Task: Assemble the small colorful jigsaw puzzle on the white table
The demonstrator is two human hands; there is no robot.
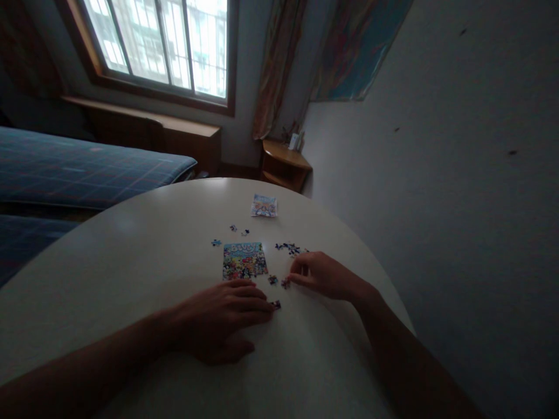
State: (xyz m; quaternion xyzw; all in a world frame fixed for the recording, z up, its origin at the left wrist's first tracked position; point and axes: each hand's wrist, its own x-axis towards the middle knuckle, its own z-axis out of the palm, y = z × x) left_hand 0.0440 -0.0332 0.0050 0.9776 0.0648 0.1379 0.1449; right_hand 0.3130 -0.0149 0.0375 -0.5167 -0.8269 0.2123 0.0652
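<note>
A small colourful jigsaw puzzle (244, 260) lies on the white round table (144, 250). My left hand (233, 317) rests palm down just below its near edge, fingers stretched out. A dark puzzle piece (276, 304) touches or sits beside those fingertips. To the right, the thumb and index finger of my right hand (323, 276) pinch a puzzle piece (285, 284) at the table surface. Another loose piece (273, 280) lies between this one and the puzzle. Beyond my right hand is a cluster of pieces (288, 248), partly hidden by it.
Loose pieces (216, 242) lie left of and beyond the puzzle. A small printed packet or card (264, 206) sits farther back. A wall (437, 203) runs along the right, a plaid-covered bed (87, 166) stands at left, and a wooden corner shelf (283, 154) lies past the table.
</note>
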